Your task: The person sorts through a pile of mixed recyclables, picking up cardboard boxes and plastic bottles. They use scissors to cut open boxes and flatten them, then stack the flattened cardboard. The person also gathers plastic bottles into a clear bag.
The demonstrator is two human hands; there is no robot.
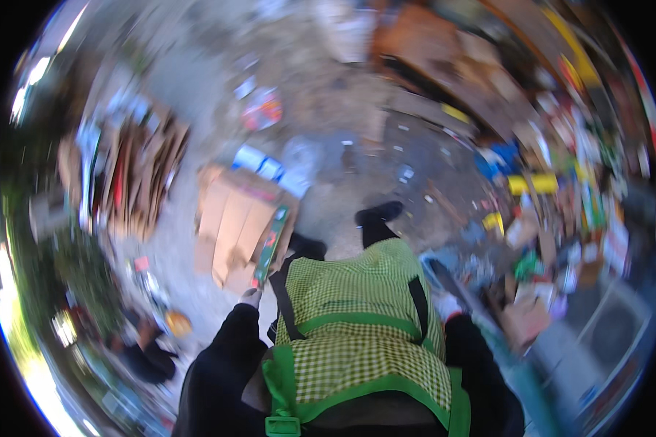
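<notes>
My left hand [251, 296] is closed at the lower end of a long, narrow green cardboard piece [271, 244]. That piece slants up and away, in front of a stack of flattened brown cardboard [229, 222] on the ground. Beside my right hip, my right hand [448, 303] is partly hidden by the green checked apron [364, 291], and motion smears its fingers. Close to that hand are a bluish-grey object [444, 273] and crumpled clear plastic [476, 269]; whether it touches either I cannot tell.
Upright folded cardboard [142, 175] stands at the left. Mixed scrap and packaging [547, 189] is heaped along the right, with a grey boxy appliance [612, 328] nearer. Brown boards [452, 65] lie at the far right. Another person [147, 353] is low at the left.
</notes>
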